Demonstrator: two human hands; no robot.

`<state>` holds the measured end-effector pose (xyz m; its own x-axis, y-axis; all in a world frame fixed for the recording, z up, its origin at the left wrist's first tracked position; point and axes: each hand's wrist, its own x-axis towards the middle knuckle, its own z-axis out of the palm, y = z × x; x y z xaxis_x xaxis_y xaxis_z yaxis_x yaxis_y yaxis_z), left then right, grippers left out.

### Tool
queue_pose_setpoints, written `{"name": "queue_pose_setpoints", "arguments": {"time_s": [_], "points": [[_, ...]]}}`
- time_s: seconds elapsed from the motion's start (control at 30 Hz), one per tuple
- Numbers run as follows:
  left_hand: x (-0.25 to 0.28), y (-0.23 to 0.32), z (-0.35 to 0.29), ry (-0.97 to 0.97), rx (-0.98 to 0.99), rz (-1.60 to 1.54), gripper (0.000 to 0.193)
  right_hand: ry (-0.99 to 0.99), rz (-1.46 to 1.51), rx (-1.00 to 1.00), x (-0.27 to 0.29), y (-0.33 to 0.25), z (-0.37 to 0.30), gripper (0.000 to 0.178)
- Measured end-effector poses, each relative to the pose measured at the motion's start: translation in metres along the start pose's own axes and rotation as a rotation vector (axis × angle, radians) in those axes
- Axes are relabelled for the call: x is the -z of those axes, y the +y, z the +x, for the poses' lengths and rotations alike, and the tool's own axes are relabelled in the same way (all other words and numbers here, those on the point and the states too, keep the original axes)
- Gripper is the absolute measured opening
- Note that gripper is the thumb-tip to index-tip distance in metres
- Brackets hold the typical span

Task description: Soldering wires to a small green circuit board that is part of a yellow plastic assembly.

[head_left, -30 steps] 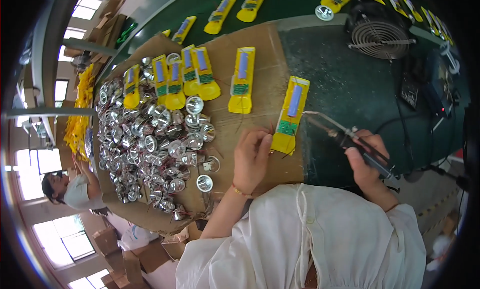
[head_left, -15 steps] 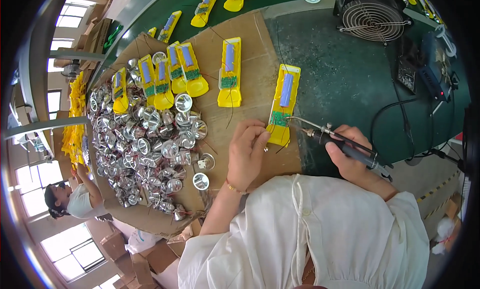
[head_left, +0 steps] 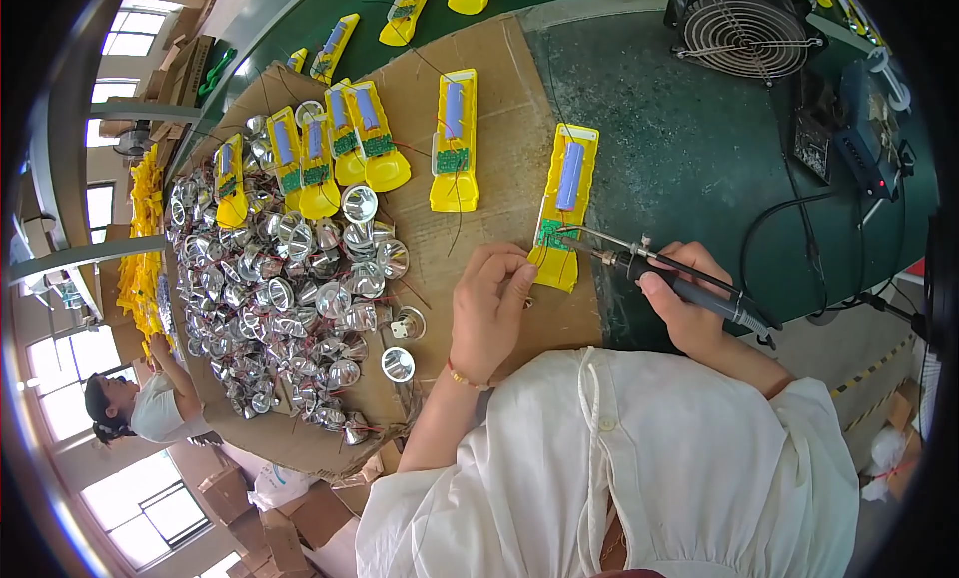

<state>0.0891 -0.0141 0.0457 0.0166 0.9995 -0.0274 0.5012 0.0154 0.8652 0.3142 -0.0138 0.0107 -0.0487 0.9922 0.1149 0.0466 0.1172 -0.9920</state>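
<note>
The left hand (head_left: 489, 303) was curled, its thumb and forefinger brought close together at the lower left edge of a long yellow plastic housing (head_left: 565, 270); whether they pinched that edge or a thin wire could not be told. The right hand (head_left: 687, 300) was wrapped around a black-and-grey pen-shaped soldering iron (head_left: 711, 300), thumb on top, with a slim metal tube (head_left: 611, 220) running along the tool. Iron and tube both pointed left to the small green circuit board (head_left: 552, 234) in the housing; whether either tip touched it was too small to tell.

The housing lay at the right edge of a flat brown cardboard sheet (head_left: 509, 88), in front of the person, its narrow end pointing away. A purple cylindrical cell (head_left: 570, 176) sat in it above the board, and thin dark wires trailed beyond both ends.

To the left, a similar yellow housing with a purple cell (head_left: 455, 143) lay apart on the cardboard, and more rested at the far side of a broad heap of shiny silver cup-shaped reflectors (head_left: 290, 298). The dark green bench (head_left: 664, 148) showed on the right, bearing a black fan with a round wire grille (head_left: 744, 36) and, near its right edge, a dark blue box with a red light (head_left: 867, 133).
</note>
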Motion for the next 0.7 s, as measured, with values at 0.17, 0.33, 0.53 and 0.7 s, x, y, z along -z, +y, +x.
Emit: {"name": "queue_pose_setpoints", "arguments": {"time_s": [0.17,0.33,0.53,0.7], "points": [[0.001,0.0,-0.001,0.0,0.006,-0.018,0.007,0.053,0.074,-0.063,-0.005,-0.006,0.0,0.015],[0.002,-0.002,-0.001,-0.009,-0.035,0.015,0.007,0.05,-0.016,0.029,0.001,-0.01,0.001,0.017],[0.002,0.0,0.0,-0.011,-0.002,-0.028,0.007,-0.038,-0.023,-0.055,-0.002,-0.013,0.001,0.016],[0.001,-0.006,-0.001,-0.015,-0.043,0.006,0.007,-0.023,-0.024,-0.016,-0.003,-0.009,0.001,0.016]]}}
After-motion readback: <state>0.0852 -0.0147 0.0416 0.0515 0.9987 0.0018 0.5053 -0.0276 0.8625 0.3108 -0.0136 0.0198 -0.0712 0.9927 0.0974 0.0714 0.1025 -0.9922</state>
